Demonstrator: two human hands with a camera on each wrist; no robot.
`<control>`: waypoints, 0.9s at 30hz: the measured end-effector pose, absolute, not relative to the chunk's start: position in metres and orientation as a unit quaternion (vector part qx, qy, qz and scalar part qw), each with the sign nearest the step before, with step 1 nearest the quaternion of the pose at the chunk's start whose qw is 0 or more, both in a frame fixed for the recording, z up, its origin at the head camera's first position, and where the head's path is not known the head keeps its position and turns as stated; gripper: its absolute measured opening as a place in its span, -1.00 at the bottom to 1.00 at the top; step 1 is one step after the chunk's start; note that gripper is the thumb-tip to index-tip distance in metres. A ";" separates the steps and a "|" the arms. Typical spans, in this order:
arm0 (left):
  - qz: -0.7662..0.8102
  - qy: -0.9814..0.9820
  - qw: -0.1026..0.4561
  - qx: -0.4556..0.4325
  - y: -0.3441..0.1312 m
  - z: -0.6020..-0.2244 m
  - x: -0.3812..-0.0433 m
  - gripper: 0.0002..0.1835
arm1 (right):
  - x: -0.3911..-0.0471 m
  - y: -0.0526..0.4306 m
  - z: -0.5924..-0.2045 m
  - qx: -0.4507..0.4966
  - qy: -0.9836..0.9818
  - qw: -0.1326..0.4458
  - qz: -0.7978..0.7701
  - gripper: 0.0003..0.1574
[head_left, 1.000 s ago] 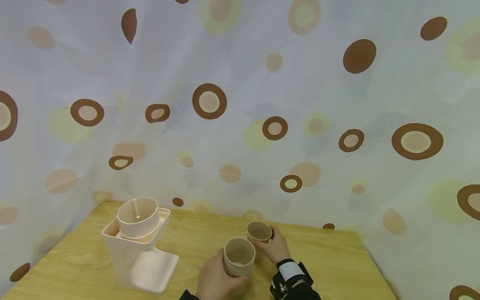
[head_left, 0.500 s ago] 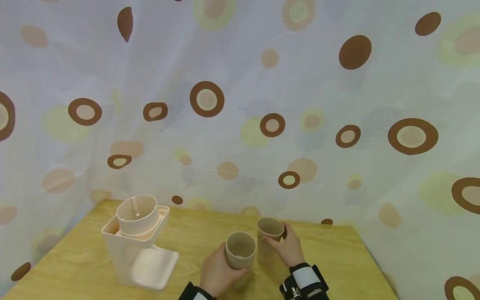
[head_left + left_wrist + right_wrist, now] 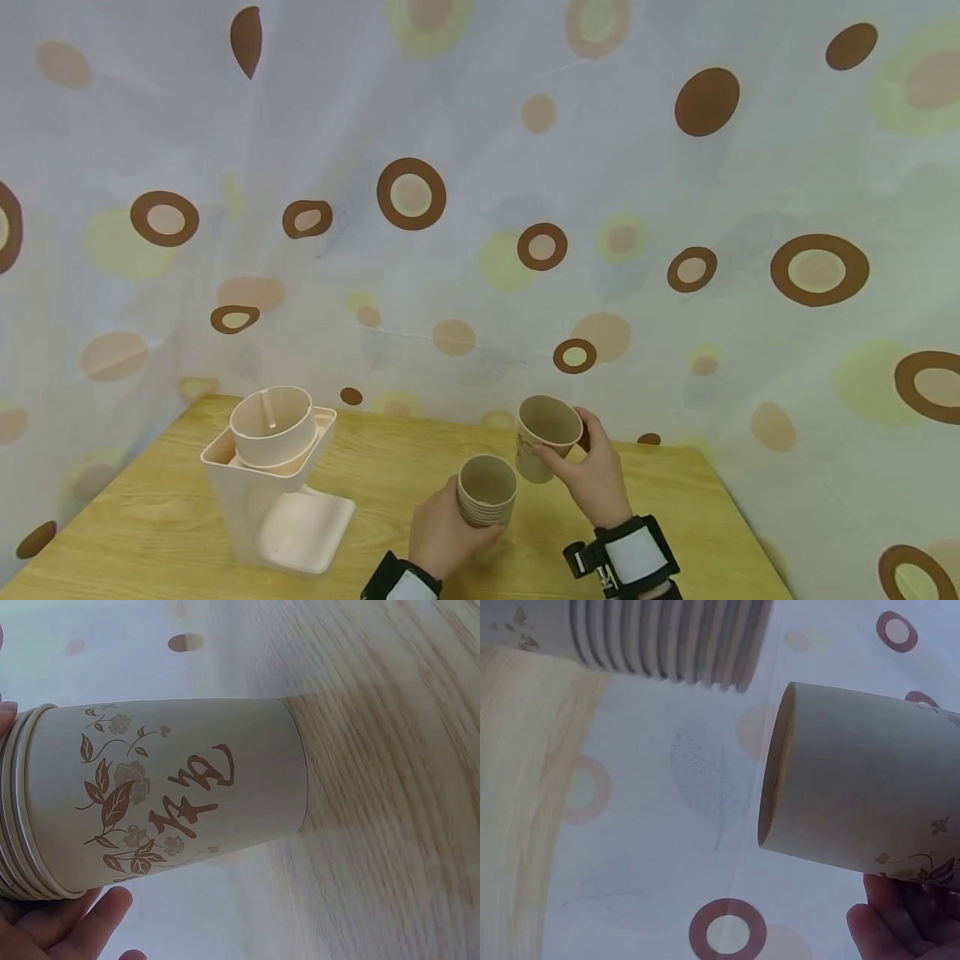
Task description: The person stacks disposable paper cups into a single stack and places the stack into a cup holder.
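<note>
My left hand (image 3: 448, 533) grips a stack of nested paper cups (image 3: 483, 510), upright near the middle of the table. Brown leaves, flowers and lettering decorate its lowest cup (image 3: 172, 787) in the left wrist view, its base at the wood surface. To the right of the stack and higher, my right hand (image 3: 600, 479) holds a paper cup (image 3: 540, 446) by its sides, fingers behind and thumb in front. That cup is tilted and apart from the stack. Its recessed bottom (image 3: 777, 769) shows in the right wrist view, with the stack's layered rims (image 3: 671, 637) close by.
A cream-coloured plastic stand (image 3: 251, 508) is at the left of the wooden table (image 3: 405, 433). It carries a round, open-topped cylinder (image 3: 273, 450) above and a flat ledge (image 3: 311, 529) below. A patterned sheet (image 3: 465, 275) hangs behind the table and along its sides.
My right hand has lifted its paper cup up and to the right, away from the stack, and tilted it. The left hand keeps its grip on the stack, shifting only slightly.
</note>
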State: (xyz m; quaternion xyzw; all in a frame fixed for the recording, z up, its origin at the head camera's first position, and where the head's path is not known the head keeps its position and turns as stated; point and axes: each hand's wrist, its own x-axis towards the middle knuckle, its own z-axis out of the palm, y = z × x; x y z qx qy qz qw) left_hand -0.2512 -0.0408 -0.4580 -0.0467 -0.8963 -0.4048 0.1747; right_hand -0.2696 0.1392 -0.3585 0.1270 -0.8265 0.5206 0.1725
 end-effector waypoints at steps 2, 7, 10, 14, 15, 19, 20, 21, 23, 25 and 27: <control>-0.405 -0.897 0.173 -0.044 -0.040 -0.458 -0.252 -0.23 | -0.267 0.136 -0.355 0.134 -0.825 0.177 0.520 -0.17; -0.404 -0.897 0.174 -0.043 -0.036 -0.460 -0.255 -0.25 | -0.264 0.129 -0.357 0.149 -0.825 0.177 0.515 -0.17; -0.405 -0.897 0.170 -0.043 -0.034 -0.461 -0.256 -0.26 | -0.263 0.124 -0.362 0.157 -0.826 0.172 0.513 -0.15; -0.410 -0.897 0.160 -0.043 -0.032 -0.460 -0.256 -0.26 | -0.263 0.116 -0.367 0.161 -0.824 0.157 0.519 -0.14; -0.411 -0.897 0.158 -0.043 -0.032 -0.460 -0.255 -0.25 | -0.263 0.115 -0.369 0.162 -0.824 0.155 0.520 -0.14; -0.410 -0.897 0.158 -0.047 -0.032 -0.460 -0.255 -0.22 | -0.265 0.110 -0.374 0.169 -0.822 0.140 0.525 -0.15; -0.410 -0.897 0.158 -0.048 -0.032 -0.460 -0.255 -0.21 | -0.265 0.109 -0.376 0.171 -0.823 0.137 0.525 -0.16; -0.409 -0.897 0.159 -0.049 -0.032 -0.460 -0.255 -0.21 | -0.265 0.109 -0.377 0.172 -0.823 0.133 0.525 -0.17; -0.409 -0.897 0.160 -0.051 -0.032 -0.460 -0.256 -0.21 | -0.265 0.107 -0.378 0.174 -0.823 0.128 0.526 -0.18; -0.409 -0.897 0.159 -0.053 -0.033 -0.460 -0.256 -0.21 | -0.264 0.107 -0.378 0.176 -0.823 0.126 0.525 -0.18; -0.408 -0.898 0.159 -0.053 -0.033 -0.459 -0.256 -0.21 | -0.264 0.107 -0.378 0.180 -0.824 0.122 0.523 -0.18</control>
